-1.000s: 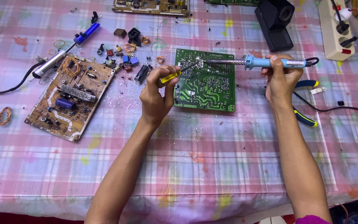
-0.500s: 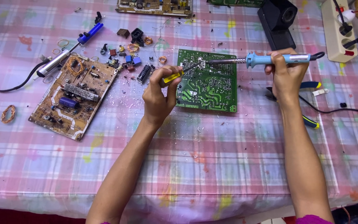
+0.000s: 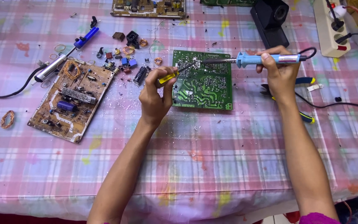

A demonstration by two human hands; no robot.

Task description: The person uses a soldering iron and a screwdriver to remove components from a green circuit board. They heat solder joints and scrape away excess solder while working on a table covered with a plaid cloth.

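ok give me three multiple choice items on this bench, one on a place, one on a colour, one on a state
1. Where does the brown board lie from the green board?
A. on its left
B. on its right
C. on top of it

2. What colour is the soldering iron handle?
A. red
B. blue
C. black

3. What is the left hand doing?
A. lying flat on the cloth
B. gripping a yellow-handled tool
C. holding pliers

Answers:
1 A, the brown board sits further left on the cloth.
2 B, the handle in the right hand is light blue.
3 B, its fingers close round the yellow handle, tip on the green board.
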